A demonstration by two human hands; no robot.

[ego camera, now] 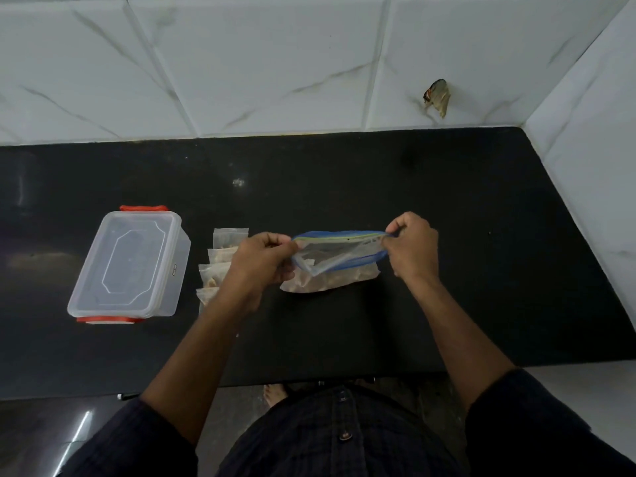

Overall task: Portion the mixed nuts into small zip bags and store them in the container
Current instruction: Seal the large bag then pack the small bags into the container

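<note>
A large clear zip bag with a blue zip strip stands on the black counter, with mixed nuts lying in its bottom. My left hand pinches the left end of the zip strip. My right hand pinches the right end. The mouth between them looks partly apart. Several small zip bags holding nuts lie in a row just left of my left hand, partly hidden by my wrist. A clear plastic container with its lid on and orange clips sits further left.
White marble-look tiles rise behind the counter and along the right side. A hole in a tile shows at the back right. The counter's front edge runs just before my body.
</note>
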